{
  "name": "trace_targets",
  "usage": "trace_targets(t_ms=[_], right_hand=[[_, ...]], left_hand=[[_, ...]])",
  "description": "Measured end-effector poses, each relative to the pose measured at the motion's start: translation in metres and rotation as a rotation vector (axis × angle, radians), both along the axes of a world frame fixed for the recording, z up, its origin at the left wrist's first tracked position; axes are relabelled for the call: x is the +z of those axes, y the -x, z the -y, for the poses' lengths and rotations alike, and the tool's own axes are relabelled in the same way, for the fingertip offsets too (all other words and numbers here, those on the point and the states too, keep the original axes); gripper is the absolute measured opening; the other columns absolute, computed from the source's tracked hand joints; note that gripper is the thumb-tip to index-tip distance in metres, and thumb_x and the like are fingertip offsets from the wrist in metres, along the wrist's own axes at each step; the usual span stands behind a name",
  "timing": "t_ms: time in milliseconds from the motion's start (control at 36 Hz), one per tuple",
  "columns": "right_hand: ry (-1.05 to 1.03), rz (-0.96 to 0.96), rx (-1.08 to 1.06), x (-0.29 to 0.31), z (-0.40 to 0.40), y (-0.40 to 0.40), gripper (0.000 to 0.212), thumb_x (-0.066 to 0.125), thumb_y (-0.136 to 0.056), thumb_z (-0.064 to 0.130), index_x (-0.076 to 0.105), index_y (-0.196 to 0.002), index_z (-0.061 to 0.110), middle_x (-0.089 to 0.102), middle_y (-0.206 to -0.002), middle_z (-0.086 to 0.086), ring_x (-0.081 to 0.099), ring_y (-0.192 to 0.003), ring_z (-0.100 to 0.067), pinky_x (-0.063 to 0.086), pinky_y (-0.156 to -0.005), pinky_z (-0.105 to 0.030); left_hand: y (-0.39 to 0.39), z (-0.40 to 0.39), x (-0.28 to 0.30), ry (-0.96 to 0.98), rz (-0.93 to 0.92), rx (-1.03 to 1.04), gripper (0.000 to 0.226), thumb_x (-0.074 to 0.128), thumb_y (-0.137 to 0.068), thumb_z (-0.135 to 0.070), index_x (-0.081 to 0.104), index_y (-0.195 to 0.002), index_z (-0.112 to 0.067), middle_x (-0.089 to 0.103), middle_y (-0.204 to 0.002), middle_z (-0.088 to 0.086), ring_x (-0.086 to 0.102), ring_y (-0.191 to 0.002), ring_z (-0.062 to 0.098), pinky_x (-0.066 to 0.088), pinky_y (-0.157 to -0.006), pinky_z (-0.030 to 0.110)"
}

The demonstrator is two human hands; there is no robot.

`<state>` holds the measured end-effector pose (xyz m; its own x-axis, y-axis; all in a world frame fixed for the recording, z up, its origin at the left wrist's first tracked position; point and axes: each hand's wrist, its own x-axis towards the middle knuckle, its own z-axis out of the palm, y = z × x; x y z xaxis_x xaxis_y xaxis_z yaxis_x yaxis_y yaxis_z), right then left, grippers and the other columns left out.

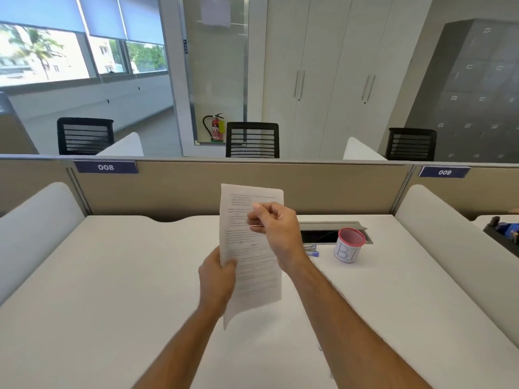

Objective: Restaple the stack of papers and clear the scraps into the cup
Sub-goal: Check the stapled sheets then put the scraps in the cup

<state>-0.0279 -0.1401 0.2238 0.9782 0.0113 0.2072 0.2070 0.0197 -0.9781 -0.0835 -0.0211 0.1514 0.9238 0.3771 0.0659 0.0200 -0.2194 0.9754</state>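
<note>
Smooth matte white desk (118, 276), rounded cut-out at the far edge, bounded by beige fabric partitions (179, 186) and white rounded side dividers (36, 220); broad bare surface to the left and in the foreground. Left hand (217, 276) grips the lower left edge of the stack of papers (252, 265), thumb on the front; the thin printed sheets are held upright above the desk centre, top edge slightly uneven, bottom corner hanging free. Right hand (273, 224) sits in front of the upper half of the stack, fingers curled, thumb and forefinger pinched together near a thin metallic sliver; cannot tell what it is. Right of the hands, a blue stapler (312, 251) lies partly hidden behind the right wrist, beside an open grey cable tray (331, 230). Cup (349, 245), cylindrical, red-rimmed, white label lettered "BI", stands upright just beside the tray.
</note>
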Motion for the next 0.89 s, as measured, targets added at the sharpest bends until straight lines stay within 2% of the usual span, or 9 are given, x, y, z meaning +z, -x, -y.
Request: trace_targets(t_ms=[111,194,250,333,444,528,639,722,889], right_hand=[[0.179,0.011,-0.208,-0.020,0.006,-0.010,0.013,0.066,-0.096,0.025,0.066,-0.108,0.020,0.069,-0.104,0.005,0.066,-0.097,-0.011,0.060,-0.082,-0.029],[0.325,-0.094,-0.300,-0.041,0.016,-0.021,0.049,0.074,-0.088,0.029,0.049,-0.130,0.026,0.051,-0.127,-0.001,0.050,-0.121,-0.020,0.055,-0.094,-0.040],[0.357,-0.239,-0.261,-0.051,0.025,-0.022,0.073,0.078,-0.084,0.032,0.038,-0.144,0.021,0.045,-0.137,-0.005,0.044,-0.127,-0.025,0.047,-0.098,-0.044],[0.213,-0.451,0.025,-0.067,0.036,-0.016,0.085,0.080,-0.085,0.031,0.027,-0.151,0.020,0.057,-0.133,-0.005,0.055,-0.121,-0.026,0.044,-0.098,-0.045],[0.240,-0.486,0.298,-0.099,0.042,-0.005,0.056,0.077,-0.089,0.022,0.049,-0.137,0.019,0.070,-0.124,-0.001,0.069,-0.110,-0.022,0.058,-0.093,-0.047],[0.233,-0.492,0.326,-0.119,0.039,-0.001,0.035,0.064,-0.095,0.005,0.063,-0.127,0.018,0.075,-0.118,-0.001,0.072,-0.107,-0.024,0.060,-0.091,-0.049],[0.226,-0.499,0.206,-0.131,0.033,-0.004,0.033,0.058,-0.092,-0.005,0.069,-0.114,0.016,0.076,-0.112,-0.002,0.073,-0.103,-0.026,0.059,-0.092,-0.050],[0.256,-0.504,0.110,-0.138,0.029,-0.010,0.031,0.058,-0.089,-0.006,0.070,-0.111,0.013,0.076,-0.111,-0.004,0.074,-0.098,-0.025,0.061,-0.089,-0.047],[0.298,-0.524,0.037,-0.150,0.024,-0.025,0.030,0.057,-0.092,-0.006,0.068,-0.116,0.008,0.074,-0.113,-0.003,0.072,-0.096,-0.023,0.061,-0.078,-0.033]], left_hand=[[-0.005,-0.019,0.008,0.137,-0.023,-0.033,0.026,0.060,-0.095,-0.009,0.072,-0.110,-0.027,0.077,-0.102,-0.006,0.073,-0.093,0.023,0.063,-0.081,0.048],[-0.002,-0.037,0.012,0.244,-0.029,-0.050,0.025,0.063,-0.094,-0.005,0.073,-0.110,-0.021,0.079,-0.101,-0.002,0.074,-0.094,0.028,0.064,-0.081,0.049],[0.000,-0.048,0.012,0.308,-0.046,-0.045,0.023,0.065,-0.094,-0.006,0.072,-0.112,-0.019,0.078,-0.103,0.000,0.074,-0.095,0.031,0.063,-0.081,0.051],[0.003,-0.064,0.008,0.389,-0.053,-0.018,0.024,0.066,-0.093,-0.003,0.072,-0.113,-0.016,0.078,-0.104,0.004,0.074,-0.095,0.034,0.063,-0.078,0.051],[0.005,-0.078,0.004,0.429,-0.073,-0.011,0.024,0.068,-0.092,-0.001,0.072,-0.110,-0.015,0.079,-0.102,0.004,0.074,-0.093,0.034,0.064,-0.073,0.048],[0.002,-0.086,0.001,0.418,-0.122,-0.032,0.026,0.068,-0.091,-0.002,0.071,-0.114,-0.014,0.079,-0.106,0.005,0.074,-0.096,0.036,0.061,-0.083,0.057],[-0.003,-0.093,-0.007,0.431,-0.182,-0.078,0.029,0.068,-0.091,-0.001,0.070,-0.118,-0.013,0.078,-0.110,0.005,0.075,-0.098,0.034,0.060,-0.087,0.057],[-0.001,-0.098,-0.019,0.333,-0.274,-0.113,0.031,0.071,-0.089,-0.002,0.068,-0.119,-0.014,0.077,-0.113,0.005,0.075,-0.099,0.031,0.061,-0.088,0.052],[0.013,-0.098,-0.048,0.233,-0.449,-0.257,0.042,0.055,-0.091,0.011,0.056,-0.126,-0.012,0.072,-0.118,0.013,0.078,-0.083,0.036,0.065,-0.074,0.042]])
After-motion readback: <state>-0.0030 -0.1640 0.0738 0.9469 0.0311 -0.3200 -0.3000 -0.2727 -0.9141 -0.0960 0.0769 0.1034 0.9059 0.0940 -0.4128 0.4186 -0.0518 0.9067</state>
